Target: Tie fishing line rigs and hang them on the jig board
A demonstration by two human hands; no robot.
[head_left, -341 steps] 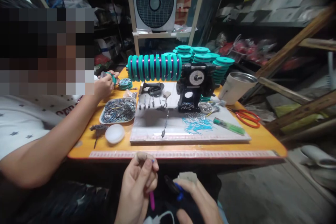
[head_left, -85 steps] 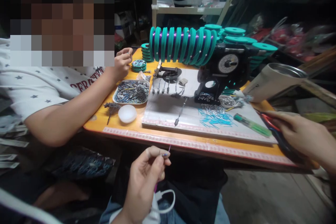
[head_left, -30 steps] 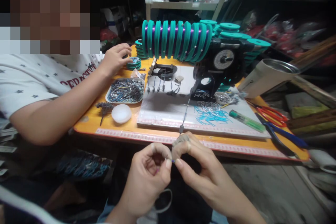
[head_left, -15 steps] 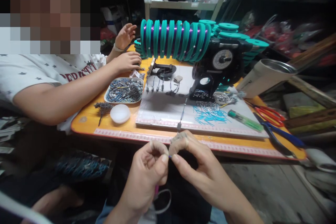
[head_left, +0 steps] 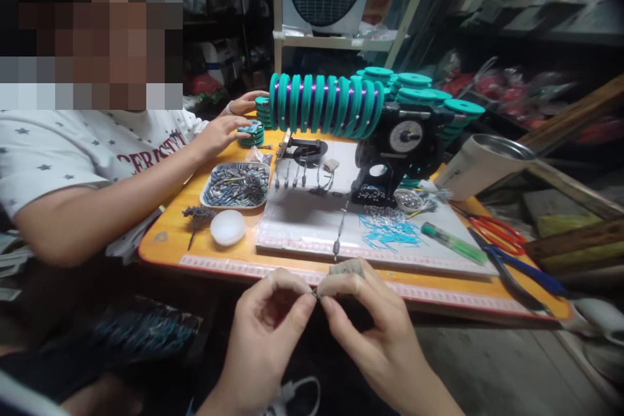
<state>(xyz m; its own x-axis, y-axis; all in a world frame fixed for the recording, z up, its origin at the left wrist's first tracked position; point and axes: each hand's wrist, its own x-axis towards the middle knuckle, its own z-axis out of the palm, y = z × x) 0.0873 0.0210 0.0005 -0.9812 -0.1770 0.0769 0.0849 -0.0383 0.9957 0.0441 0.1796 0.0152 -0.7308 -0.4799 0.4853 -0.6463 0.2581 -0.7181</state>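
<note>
Dark-grey bit [head_left: 316,294] between both hands [head_left: 256,341] [head_left: 392,331], earlier blue

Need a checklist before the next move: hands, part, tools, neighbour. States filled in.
1. Left hand pinching: ok, thumb and index finger meet at a tiny part.
2. Right hand pinching: ok, its fingertips meet at the same spot.
3. Tiny part aligned: cannot tell, too small and mostly covered.
4. Blue-handled pliers out of the hands: ok, lying on the table.
5. Same pliers well in from the table edge: not ok, they lie close to it at the right corner.
6. Co-worker's nearer hand away from both hands: ok, it is at the green spools.
</note>
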